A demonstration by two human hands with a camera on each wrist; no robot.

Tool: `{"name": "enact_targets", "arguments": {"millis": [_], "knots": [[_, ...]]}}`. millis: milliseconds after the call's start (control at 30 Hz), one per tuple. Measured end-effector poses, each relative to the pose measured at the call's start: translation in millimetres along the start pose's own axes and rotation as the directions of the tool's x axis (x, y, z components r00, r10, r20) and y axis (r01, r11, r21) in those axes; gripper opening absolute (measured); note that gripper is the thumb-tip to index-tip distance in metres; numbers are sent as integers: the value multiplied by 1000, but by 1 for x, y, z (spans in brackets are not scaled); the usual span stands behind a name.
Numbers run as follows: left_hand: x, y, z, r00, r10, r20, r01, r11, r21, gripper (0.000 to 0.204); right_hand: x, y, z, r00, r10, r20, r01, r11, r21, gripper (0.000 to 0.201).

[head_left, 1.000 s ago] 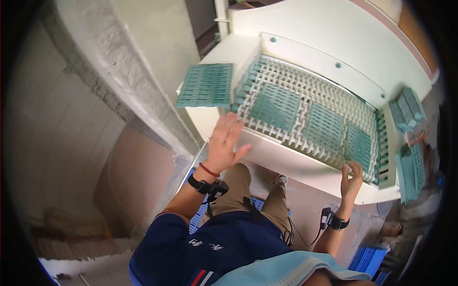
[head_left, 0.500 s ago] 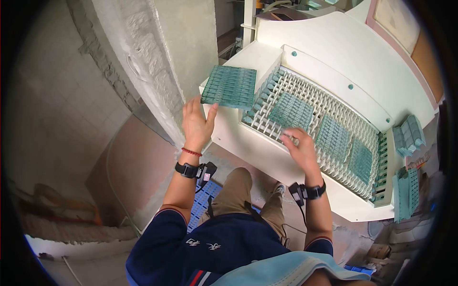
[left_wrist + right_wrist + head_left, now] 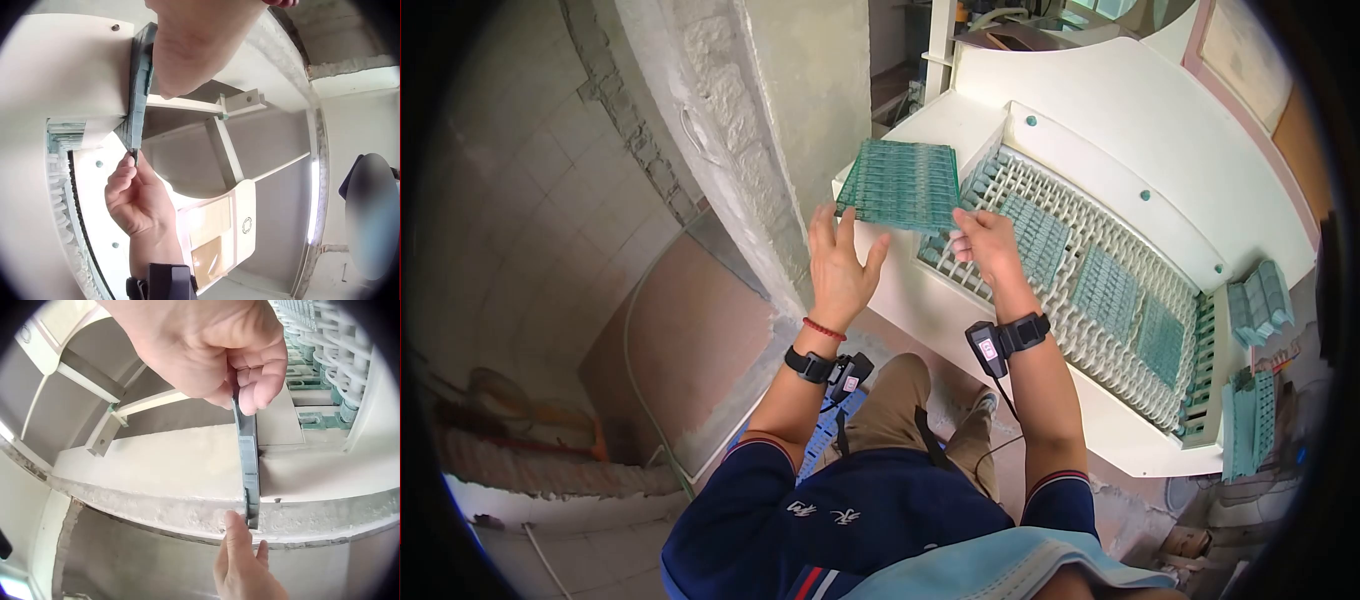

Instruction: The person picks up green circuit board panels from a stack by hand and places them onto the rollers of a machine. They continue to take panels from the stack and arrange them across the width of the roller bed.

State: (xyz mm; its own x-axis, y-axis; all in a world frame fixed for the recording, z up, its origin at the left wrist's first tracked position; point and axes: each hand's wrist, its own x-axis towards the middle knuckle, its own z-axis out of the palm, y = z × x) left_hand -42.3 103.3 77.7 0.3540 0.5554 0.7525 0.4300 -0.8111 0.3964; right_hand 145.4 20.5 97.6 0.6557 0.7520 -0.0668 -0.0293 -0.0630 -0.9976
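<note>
A green slatted panel (image 3: 900,185) lies on the white ledge at the machine's left end, overhanging its front edge. My right hand (image 3: 992,248) pinches the panel's near right corner between thumb and fingers. At the near left corner is my left hand (image 3: 842,275), fingers extended and thumb spread, fingertips right at the edge. Edge-on in the right wrist view, the panel (image 3: 248,456) appears as a narrow segmented strip between both hands. Three similar green panels, including a middle panel (image 3: 1105,280), lie on the white slatted conveyor bed (image 3: 1080,245) to the right.
More green panels (image 3: 1258,300) lean at the machine's right end, with another group (image 3: 1248,425) below them. A rough concrete pillar (image 3: 720,130) rises close on the left. Behind the bed stands the machine's curved white panel (image 3: 1090,85). Blue perforated plastic (image 3: 830,430) lies near my legs.
My right hand has moved left from the conveyor's right part, across its front, to the green panel's corner, and now pinches it. My left hand has come to the panel's left side. The view has shifted.
</note>
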Motion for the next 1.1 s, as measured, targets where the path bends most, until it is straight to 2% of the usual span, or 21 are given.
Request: {"name": "enact_targets", "arguments": {"millis": [100,200,267,300,333,367,400,433,467,500,567,600,667,700,767,800,833,900,1000,1033,1100], "knots": [[-4,5,-2,999,44,4,-43,999,-6,50,-12,7,-12,1000,4,-22,-2,993,121,26],[-19,21,-5,998,51,44,-46,991,-125,52,-34,29,-41,997,-5,-71,22,968,249,25],[-32,30,-3,998,18,54,2,936,-351,51,-63,42,-63,992,9,-127,27,960,278,24],[-42,34,2,997,23,67,3,933,-360,51,-80,50,-72,986,18,-164,34,951,308,23],[-54,39,11,966,-58,253,213,738,-641,48,-96,57,-83,983,-1,-185,61,945,322,23],[-65,43,18,891,-69,448,431,436,-790,46,-113,65,-92,979,-18,-204,87,938,335,22],[-72,46,25,885,-62,461,441,430,-788,46,-128,75,-101,976,-8,-217,82,938,336,22],[-78,50,30,736,17,676,676,21,-736,44,-143,85,-109,969,-13,-248,101,933,345,22],[-84,56,35,564,193,802,802,-360,-477,42,-157,94,-115,959,-21,-282,123,928,351,21],[-89,62,38,552,212,806,811,-361,-461,42,-170,102,-118,953,-15,-304,126,929,349,21],[-98,75,41,406,305,862,846,-481,-229,40,-191,114,-123,943,-5,-333,114,944,309,21],[-102,79,44,392,320,862,854,-476,-211,40,-199,114,-121,935,18,-356,98,948,304,21],[-111,82,49,361,308,880,902,-356,-245,36,-209,123,-123,917,39,-396,89,950,299,20],[-114,82,52,348,317,882,908,-347,-234,36,-212,127,-123,906,51,-420,82,953,293,20],[-119,81,55,280,215,936,940,-260,-221,32,-215,127,-121,896,67,-439,62,960,272,19],[-118,81,55,271,223,936,944,-251,-214,32,-215,125,-120,892,74,-446,41,969,243,18],[-116,81,54,266,195,944,949,-222,-222,30,-215,123,-119,887,77,-455,43,968,249,18],[-113,80,53,261,172,950,955,-187,-228,29,-214,117,-118,882,72,-465,-12,991,130,17],[-110,77,52,292,92,952,953,-106,-282,25,-214,112,-116,877,40,-479,-29,999,31,17],[-108,76,53,300,80,950,951,-94,-293,24,-214,113,-117,875,41,-482,-29,999,33,17],[-105,72,55,308,72,948,950,-84,-302,23,-214,118,-126,867,142,-477,11,953,303,16]]}}
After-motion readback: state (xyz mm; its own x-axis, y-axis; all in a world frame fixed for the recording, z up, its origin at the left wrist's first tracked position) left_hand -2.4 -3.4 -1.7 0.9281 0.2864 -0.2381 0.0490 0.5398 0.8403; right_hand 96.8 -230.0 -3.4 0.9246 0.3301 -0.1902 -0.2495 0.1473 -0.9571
